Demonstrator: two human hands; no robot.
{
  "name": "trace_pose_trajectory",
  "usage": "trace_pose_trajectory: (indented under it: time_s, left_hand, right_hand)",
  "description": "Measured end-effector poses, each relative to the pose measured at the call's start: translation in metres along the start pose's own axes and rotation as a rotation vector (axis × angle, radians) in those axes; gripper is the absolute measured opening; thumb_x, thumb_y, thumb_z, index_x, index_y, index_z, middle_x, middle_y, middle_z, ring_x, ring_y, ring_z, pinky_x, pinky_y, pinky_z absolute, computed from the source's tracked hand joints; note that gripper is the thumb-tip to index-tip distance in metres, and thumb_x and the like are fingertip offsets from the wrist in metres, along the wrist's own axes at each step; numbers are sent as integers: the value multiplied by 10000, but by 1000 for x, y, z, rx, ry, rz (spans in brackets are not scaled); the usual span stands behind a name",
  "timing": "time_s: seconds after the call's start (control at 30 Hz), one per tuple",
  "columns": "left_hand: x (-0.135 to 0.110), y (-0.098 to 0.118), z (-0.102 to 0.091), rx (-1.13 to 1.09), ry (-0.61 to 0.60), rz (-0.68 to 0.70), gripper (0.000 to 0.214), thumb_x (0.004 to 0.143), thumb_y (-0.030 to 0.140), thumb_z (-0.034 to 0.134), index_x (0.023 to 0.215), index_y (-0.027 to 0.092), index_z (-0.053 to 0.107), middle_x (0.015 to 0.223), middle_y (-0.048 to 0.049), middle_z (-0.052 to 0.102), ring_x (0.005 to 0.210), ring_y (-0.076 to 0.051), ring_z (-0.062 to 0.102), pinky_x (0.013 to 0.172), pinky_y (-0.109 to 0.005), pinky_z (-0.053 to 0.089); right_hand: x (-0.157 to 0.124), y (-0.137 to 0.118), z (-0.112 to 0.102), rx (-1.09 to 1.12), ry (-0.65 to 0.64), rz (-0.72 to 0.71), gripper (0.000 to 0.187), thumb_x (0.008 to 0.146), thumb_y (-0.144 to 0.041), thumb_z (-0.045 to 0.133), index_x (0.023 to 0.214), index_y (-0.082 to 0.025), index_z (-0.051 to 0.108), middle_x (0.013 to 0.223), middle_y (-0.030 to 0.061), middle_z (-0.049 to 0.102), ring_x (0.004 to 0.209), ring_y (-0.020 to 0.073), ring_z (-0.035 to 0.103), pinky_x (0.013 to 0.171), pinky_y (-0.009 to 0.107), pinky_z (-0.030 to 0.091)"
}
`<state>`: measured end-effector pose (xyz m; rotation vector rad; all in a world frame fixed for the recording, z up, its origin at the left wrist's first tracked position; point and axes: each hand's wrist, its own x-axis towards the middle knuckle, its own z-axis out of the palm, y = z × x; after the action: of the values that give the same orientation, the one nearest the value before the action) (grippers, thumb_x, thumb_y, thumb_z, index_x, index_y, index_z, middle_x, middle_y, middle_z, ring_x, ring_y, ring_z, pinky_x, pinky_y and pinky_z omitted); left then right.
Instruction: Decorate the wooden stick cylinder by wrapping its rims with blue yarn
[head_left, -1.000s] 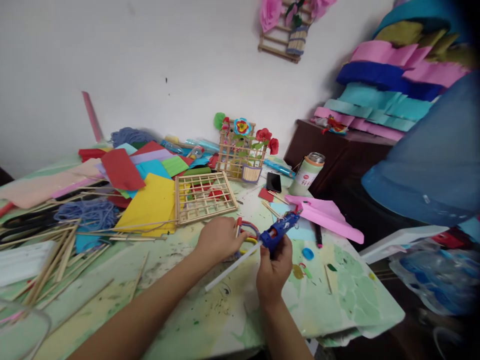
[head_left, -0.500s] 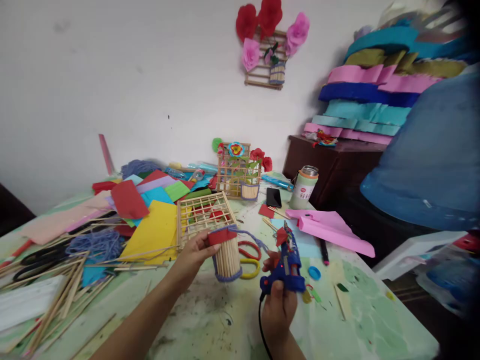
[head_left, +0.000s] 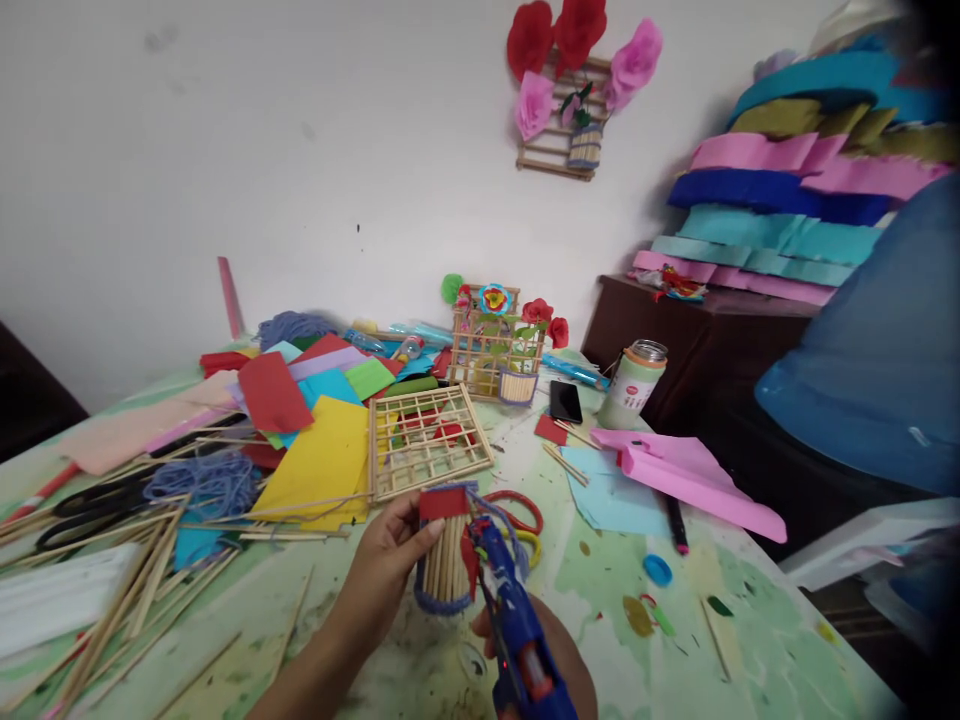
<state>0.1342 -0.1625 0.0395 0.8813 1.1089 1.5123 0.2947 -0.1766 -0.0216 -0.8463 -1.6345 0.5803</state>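
Observation:
My left hand (head_left: 386, 555) is closed on a small basket of wooden sticks (head_left: 444, 565), edged with purple-blue yarn, with a red paper piece (head_left: 442, 502) at its top. My right hand (head_left: 551, 640) grips a blue hot glue gun (head_left: 514, 610). Its nozzle points at the upper right edge of the stick basket; whether it touches, I cannot tell. A bit of red paper hangs near the nozzle. Just behind lie scissors (head_left: 534, 545) with red and yellow handles, partly hidden by the gun. A wooden stick lattice (head_left: 431, 450) lies beyond the basket.
Coloured paper sheets (head_left: 307, 470), yarn (head_left: 202, 485) and loose sticks (head_left: 150, 580) cover the left side. A flower-decorated lattice (head_left: 495, 345) stands at the back. On the right are a phone (head_left: 565, 402), a bottle (head_left: 634, 385), pink paper (head_left: 697, 480) and a blue cap (head_left: 657, 570).
My right hand has brought the glue gun left and down, tilting its nozzle to the stick basket. The basket stays in my left hand, slightly lower. The view has shifted left.

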Motion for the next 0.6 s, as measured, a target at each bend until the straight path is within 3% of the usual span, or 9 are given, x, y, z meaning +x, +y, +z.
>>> trace_pose_trajectory:
  time_s: [0.13,0.3,0.6]
  left_hand:
    - [-1,2,-4,39,20,30,269,694,256,698,933,164,616,927,-51,668,829,-170,589,760,-258,453]
    - [1,-1,-7,50,30,60,249,695,265,695,914,167,627,883,-37,669,820,-166,592,744,-244,456]
    - [-3,-3,-8,72,17,79,213,710,256,683,899,174,629,879,-25,672,845,-164,594,748,-229,454]
  right_hand:
    - [10,-22,6,8,-52,23,526,770,-642,351,711,-196,624,515,32,525,497,157,522,430,238,388]
    - [19,-42,3,-82,-9,18,570,806,-646,298,679,-182,604,500,19,521,445,127,481,416,222,344]
    - [14,-41,2,-103,1,81,537,830,-605,283,687,-182,582,516,25,503,527,154,543,451,227,386]
